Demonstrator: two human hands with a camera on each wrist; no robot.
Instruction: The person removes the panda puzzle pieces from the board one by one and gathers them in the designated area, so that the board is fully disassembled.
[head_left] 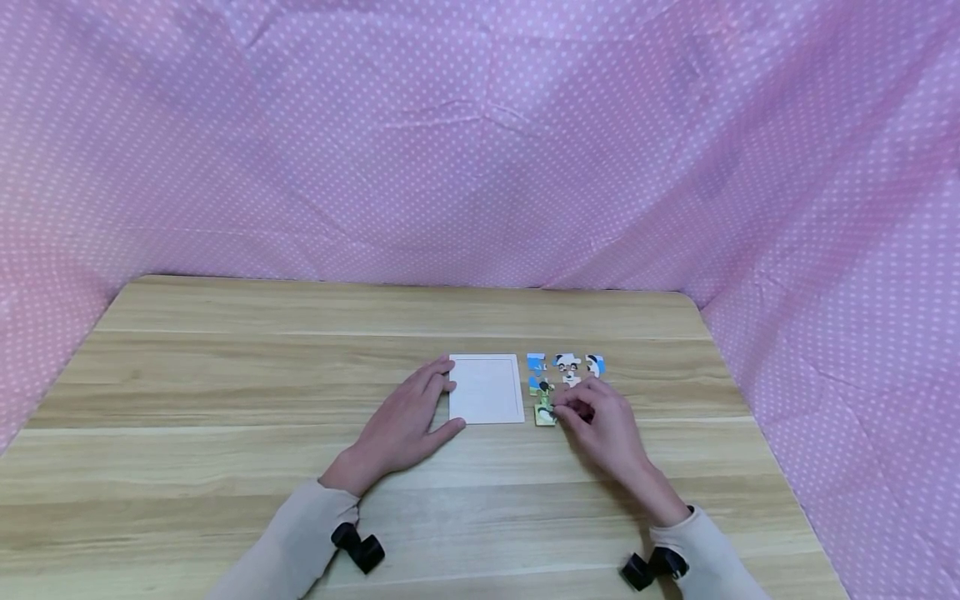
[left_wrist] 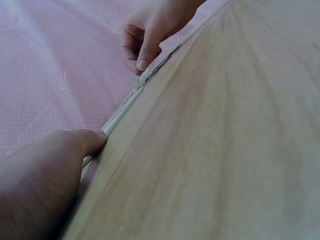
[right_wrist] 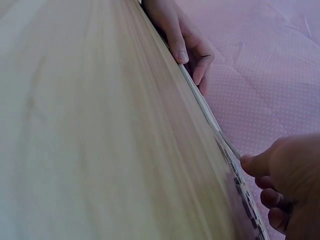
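Note:
A square white puzzle tray (head_left: 486,390) with a thin raised border lies flat on the table. My left hand (head_left: 403,418) rests against its left side, fingers extended at the upper edge and thumb at the lower left corner. To the right of the tray, my right hand (head_left: 606,423) pinches a green jigsaw piece (head_left: 545,415) between thumb and fingertips. That piece is tilted up in the right wrist view, near my right thumb (right_wrist: 255,164). Beyond the hand lie blue pieces (head_left: 536,362) and pieces with a panda face (head_left: 567,364); the hand hides some of the others.
The wooden table (head_left: 247,375) extends around the tray and pieces. Pink dotted cloth (head_left: 450,167) hangs behind it and along both sides. Black wrist devices (head_left: 360,548) sit at both beige sleeves (head_left: 292,542).

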